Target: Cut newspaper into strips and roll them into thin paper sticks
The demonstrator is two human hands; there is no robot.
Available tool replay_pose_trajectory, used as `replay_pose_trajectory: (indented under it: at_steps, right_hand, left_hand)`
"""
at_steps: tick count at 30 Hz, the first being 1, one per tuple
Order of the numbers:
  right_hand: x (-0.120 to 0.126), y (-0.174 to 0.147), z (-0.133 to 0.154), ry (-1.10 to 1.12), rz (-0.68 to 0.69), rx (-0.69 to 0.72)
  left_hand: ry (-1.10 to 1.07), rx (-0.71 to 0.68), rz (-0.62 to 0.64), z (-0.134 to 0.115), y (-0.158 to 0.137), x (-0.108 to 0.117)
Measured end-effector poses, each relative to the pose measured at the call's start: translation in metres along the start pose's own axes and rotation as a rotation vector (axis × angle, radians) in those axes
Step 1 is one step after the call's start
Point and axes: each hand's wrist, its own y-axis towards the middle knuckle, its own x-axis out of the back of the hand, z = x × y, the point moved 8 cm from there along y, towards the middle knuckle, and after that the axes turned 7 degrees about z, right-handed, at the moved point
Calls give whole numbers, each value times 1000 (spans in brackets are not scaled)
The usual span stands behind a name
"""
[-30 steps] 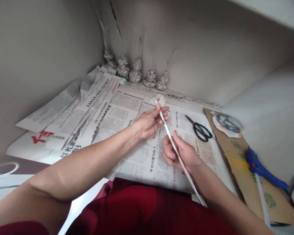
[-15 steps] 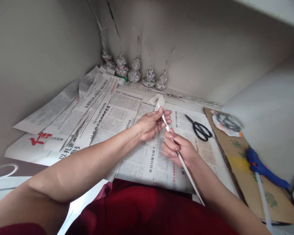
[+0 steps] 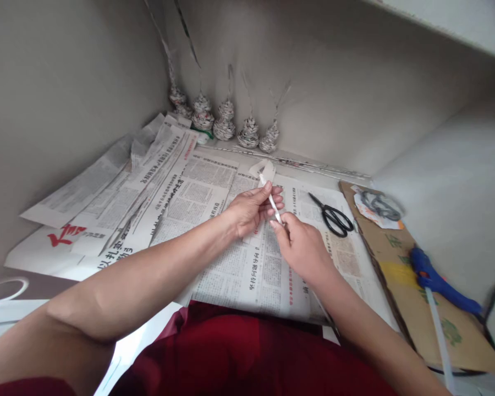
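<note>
A thin white rolled paper stick (image 3: 274,207) slants between my two hands above the spread newspaper (image 3: 231,264). My left hand (image 3: 253,209) pinches it near its far end between thumb and fingers. Just beyond the thumb, a loose flap of paper (image 3: 267,169) spreads out at that end. My right hand (image 3: 303,242) is closed round the nearer part of the stick, back of the hand upward, hiding most of that part. Black-handled scissors (image 3: 332,215) lie on the newspaper to the right of my hands.
Several woven paper gourd shapes (image 3: 224,122) stand along the back wall, with thin paper sticks (image 3: 292,162) lying before them. Cut newspaper strips (image 3: 148,170) pile up at left. On the right, a cardboard sheet (image 3: 396,280) bears a blue glue gun (image 3: 437,280) and a grey coil (image 3: 379,204).
My right hand has turned over, from palm side showing to back upward, still on the stick. The paper flap at the far end looks smaller. My left hand keeps its pinch.
</note>
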Motion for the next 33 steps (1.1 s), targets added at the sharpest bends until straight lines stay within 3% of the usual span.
replay_pose_trajectory:
  at_steps: [4, 9, 11, 15, 17, 19, 22, 24, 26, 33]
  right_hand:
    - [0, -1, 1, -63, -33, -7]
    - [-4, -3, -1, 81, -48, 12]
    - [-11, -4, -8, 285, 8, -34]
    - [-42, -6, -18, 990, 313, -179]
    - [-49, -7, -16, 1176, 410, -195]
    - [-45, -4, -18, 1088, 384, -178]
    - [-25, 2, -22, 664, 172, -113]
    - [-20, 4, -22, 533, 99, -97]
    - [-27, 4, -23, 621, 132, -116]
    - [-50, 2, -17, 1311, 365, -150]
  left_hand:
    - [19, -18, -10, 0, 2, 3]
    - [20, -8, -7, 1, 1, 2]
    - [22, 8, -7, 1, 0, 2]
    - [20, 31, -3, 2, -1, 0]
    - [17, 31, 5, 3, -1, -1]
    - [23, 36, 26, 4, -1, -2]
    - [70, 27, 27, 6, -1, -2]
    - [114, 1, -2, 4, -1, 0]
    - [133, -9, -14, 3, 0, 1]
    - [91, 26, -14, 5, 0, 0]
